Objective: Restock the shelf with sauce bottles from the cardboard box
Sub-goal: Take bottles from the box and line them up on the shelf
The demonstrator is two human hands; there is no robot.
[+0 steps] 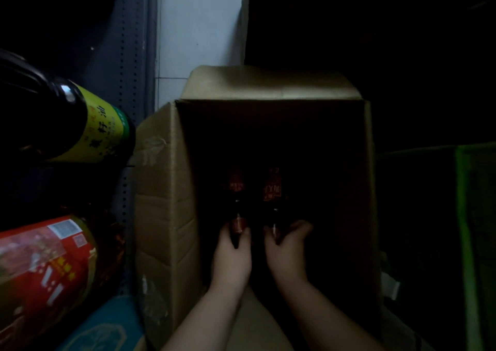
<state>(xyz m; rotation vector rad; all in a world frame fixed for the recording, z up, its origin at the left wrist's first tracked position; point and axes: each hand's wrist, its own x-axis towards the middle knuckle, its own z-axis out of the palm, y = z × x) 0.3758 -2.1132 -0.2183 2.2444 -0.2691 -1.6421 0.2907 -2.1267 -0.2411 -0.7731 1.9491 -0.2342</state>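
Head view, lower centre: our left hand [233,254] and right hand [285,251] each clasp a sauce bottle [237,206] [272,197] inside the dim cardboard box [163,216]; we judge a straight upward lift, necks apart, best clears the walls.

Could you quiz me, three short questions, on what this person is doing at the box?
1. True or false: each hand holds a bottle inside the box.
2. What colour is the label on the left hand's bottle? A green, B red, C blue.
3. Which big bottle sits higher at the left edge: yellow-label or red-label?

Key
1. True: the right hand also has its grip on a bottle.
2. B.
3. Yellow-label.
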